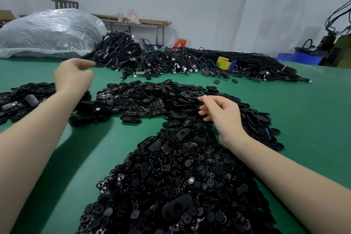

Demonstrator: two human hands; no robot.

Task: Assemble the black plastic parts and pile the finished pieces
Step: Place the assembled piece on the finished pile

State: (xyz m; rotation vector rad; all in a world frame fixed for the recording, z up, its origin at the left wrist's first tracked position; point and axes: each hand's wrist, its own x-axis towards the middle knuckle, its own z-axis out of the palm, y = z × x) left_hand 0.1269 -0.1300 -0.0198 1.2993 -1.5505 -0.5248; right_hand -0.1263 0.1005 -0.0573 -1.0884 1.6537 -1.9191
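Three heaps of black plastic parts lie on the green table point(303, 119): small round pieces point(180, 186) nearest me, oval shells point(152, 99) in the middle, and more oval pieces point(20, 99) at the left. My left hand point(74, 76) is stretched far out and blurred. Its finger and thumb are apart, next to the edge of a black cable pile point(129, 53), with nothing visible between them. My right hand point(220, 114) hovers over the right side of the oval shells with loosely curled fingers and nothing in them.
Behind the cable pile, a large clear plastic sack point(47, 32) sits at the back left. A yellow tape roll point(224, 62) rests on the cables. Blue bins point(298, 58) and a machine stand at the far right. Bare green table shows at the front left.
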